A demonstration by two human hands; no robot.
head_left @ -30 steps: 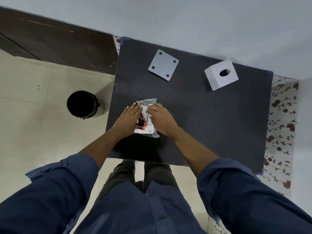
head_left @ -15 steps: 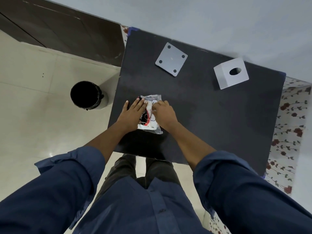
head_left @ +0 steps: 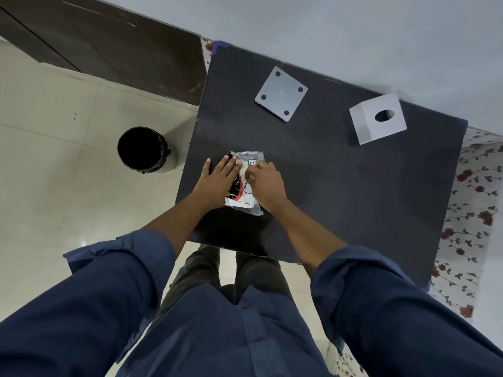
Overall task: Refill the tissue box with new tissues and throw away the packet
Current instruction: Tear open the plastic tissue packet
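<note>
The step in hand looks like opening the packet [head_left: 246, 183], which lies on the desk [head_left: 340, 186] at its 7 o'clock edge. The left hand [head_left: 217, 180] presses flat on the packet, fingers straight. The right hand [head_left: 268, 183] has its grip curled, seemingly pinching the wrapper's top. The box [head_left: 377, 119] sits at 1 o'clock, its base [head_left: 281, 93] at 12, the bin [head_left: 145, 151] on the floor at 9. Next the wrapper must tear open while the left hand holds it down.

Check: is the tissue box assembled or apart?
Apart: the white cover stands at the table's far right, its flat base plate lying separately to its left.
</note>
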